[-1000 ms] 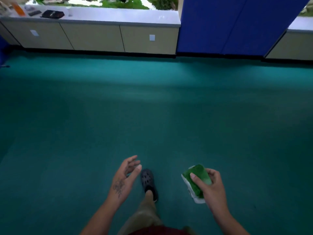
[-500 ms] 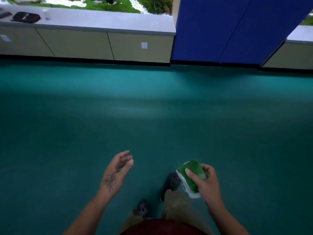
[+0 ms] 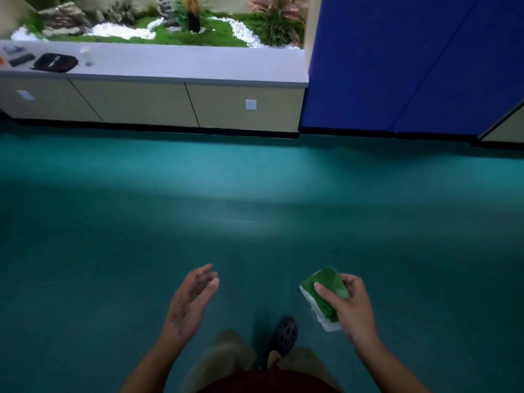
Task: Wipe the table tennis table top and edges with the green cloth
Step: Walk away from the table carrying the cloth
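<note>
green cloth in the right hand, above a teal floor

the right hand (image 3: 351, 304) holds the green cloth (image 3: 323, 296) low in the view, over the teal floor (image 3: 255, 222). the cloth is folded into a thick, compact pad: its upper face is a deep, fuzzy green, while the lower left edge shows a white layer, which may be a backing or a second fold, the blur makes it hard to say. the thumb lies across the green face and the other fingers curl round the far side, so the pad is gripped between them.

the left hand (image 3: 190, 302) holds nothing; its fingers are loosely extended and slightly apart, palm turned inward, with a dark mark on the back of the hand. it hangs well apart from the cloth.

between the forearms a dark perforated shoe (image 3: 283, 334) rests on the floor, below tan trousers (image 3: 226, 355).

further off, a beige cabinet (image 3: 170, 104) with a pale counter (image 3: 184, 66) runs along the wall; a black pouch (image 3: 55, 62) and some small, blurred items lie at its left end. behind it sits a planted bed (image 3: 170, 26) with white pebbles. a blue panel (image 3: 411, 61) stands to the right.
</note>
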A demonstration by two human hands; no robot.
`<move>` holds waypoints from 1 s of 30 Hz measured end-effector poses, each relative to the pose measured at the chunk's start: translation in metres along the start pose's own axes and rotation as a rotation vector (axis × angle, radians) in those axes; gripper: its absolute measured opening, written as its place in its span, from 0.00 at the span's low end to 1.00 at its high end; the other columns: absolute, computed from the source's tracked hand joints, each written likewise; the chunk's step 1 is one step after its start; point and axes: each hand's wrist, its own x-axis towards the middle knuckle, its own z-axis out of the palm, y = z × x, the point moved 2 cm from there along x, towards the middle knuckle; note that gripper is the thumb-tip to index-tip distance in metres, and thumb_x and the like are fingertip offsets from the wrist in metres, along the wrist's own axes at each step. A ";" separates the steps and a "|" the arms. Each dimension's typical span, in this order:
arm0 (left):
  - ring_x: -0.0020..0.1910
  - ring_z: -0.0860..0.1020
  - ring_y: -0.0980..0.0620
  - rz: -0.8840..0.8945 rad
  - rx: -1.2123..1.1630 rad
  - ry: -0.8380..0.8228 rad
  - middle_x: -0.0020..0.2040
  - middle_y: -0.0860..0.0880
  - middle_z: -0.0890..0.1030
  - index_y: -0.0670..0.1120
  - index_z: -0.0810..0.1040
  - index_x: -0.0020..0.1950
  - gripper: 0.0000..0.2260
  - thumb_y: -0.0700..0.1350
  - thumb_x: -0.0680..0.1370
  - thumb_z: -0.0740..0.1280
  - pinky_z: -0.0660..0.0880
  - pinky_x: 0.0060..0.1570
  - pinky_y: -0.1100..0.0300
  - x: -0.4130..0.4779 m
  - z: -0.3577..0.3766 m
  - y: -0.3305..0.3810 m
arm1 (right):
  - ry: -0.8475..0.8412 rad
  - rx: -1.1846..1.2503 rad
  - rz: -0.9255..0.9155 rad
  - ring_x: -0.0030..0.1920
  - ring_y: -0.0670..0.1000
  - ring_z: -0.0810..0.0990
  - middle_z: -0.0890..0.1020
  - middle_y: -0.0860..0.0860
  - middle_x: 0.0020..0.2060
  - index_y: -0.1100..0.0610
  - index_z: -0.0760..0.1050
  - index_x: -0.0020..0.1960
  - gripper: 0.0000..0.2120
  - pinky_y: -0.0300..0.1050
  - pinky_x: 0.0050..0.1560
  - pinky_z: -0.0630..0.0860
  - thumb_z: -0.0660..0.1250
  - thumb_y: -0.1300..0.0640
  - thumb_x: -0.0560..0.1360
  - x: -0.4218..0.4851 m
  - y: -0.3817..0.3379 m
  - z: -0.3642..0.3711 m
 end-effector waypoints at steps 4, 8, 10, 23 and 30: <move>0.62 0.83 0.51 0.011 -0.076 0.032 0.62 0.47 0.85 0.45 0.79 0.69 0.14 0.35 0.84 0.69 0.76 0.72 0.42 0.057 0.026 0.045 | -0.030 -0.037 -0.010 0.51 0.49 0.84 0.83 0.52 0.53 0.57 0.76 0.57 0.23 0.41 0.46 0.77 0.86 0.60 0.70 0.068 -0.036 0.001; 0.62 0.83 0.50 0.032 -0.099 0.033 0.63 0.47 0.85 0.45 0.79 0.69 0.14 0.35 0.84 0.69 0.75 0.73 0.41 0.121 0.047 0.085 | -0.019 -0.036 -0.008 0.45 0.38 0.84 0.83 0.50 0.53 0.54 0.76 0.56 0.23 0.31 0.42 0.75 0.86 0.59 0.69 0.132 -0.071 0.011; 0.62 0.83 0.53 0.035 -0.117 0.041 0.62 0.49 0.85 0.45 0.79 0.69 0.14 0.35 0.84 0.69 0.75 0.73 0.42 0.157 0.053 0.101 | -0.017 -0.042 -0.008 0.47 0.41 0.83 0.83 0.51 0.53 0.55 0.76 0.56 0.23 0.32 0.43 0.75 0.86 0.60 0.70 0.163 -0.088 0.023; 0.65 0.83 0.46 0.027 -0.071 -0.100 0.63 0.46 0.85 0.46 0.80 0.69 0.14 0.38 0.84 0.71 0.77 0.71 0.43 0.412 0.065 0.204 | 0.155 -0.032 0.003 0.52 0.52 0.84 0.84 0.52 0.54 0.57 0.77 0.60 0.25 0.46 0.51 0.78 0.86 0.59 0.69 0.349 -0.226 0.103; 0.64 0.83 0.50 -0.008 -0.056 -0.151 0.64 0.45 0.85 0.47 0.80 0.69 0.15 0.36 0.83 0.70 0.77 0.71 0.43 0.502 0.074 0.245 | 0.173 -0.017 0.032 0.52 0.48 0.83 0.83 0.51 0.53 0.57 0.77 0.59 0.24 0.42 0.48 0.77 0.85 0.60 0.70 0.427 -0.269 0.144</move>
